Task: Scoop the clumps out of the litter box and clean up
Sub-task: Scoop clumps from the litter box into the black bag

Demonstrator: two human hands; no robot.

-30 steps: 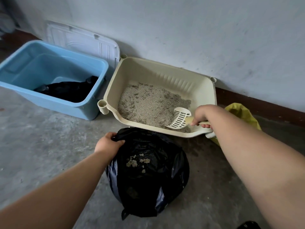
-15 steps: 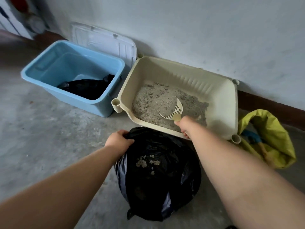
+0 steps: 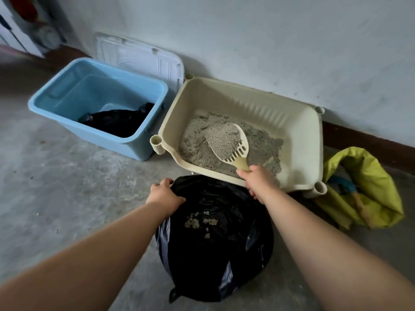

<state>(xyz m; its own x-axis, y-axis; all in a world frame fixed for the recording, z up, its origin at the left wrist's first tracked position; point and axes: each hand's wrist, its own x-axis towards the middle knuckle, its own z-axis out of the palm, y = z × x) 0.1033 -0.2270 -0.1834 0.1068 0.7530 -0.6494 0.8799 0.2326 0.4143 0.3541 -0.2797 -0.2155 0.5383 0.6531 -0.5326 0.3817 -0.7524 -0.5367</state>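
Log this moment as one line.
right hand: grips litter-loaded scoop in litter box | left hand: holds black bag rim

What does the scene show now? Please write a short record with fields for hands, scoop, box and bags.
Left hand: grips black bag rim
Right hand: grips scoop handle
Scoop: heaped with litter, inside the litter box
Litter box: cream, against wall, partly filled
Black bag: open, few clumps inside
Other: blue bin, lid behind it, yellow bag right of box
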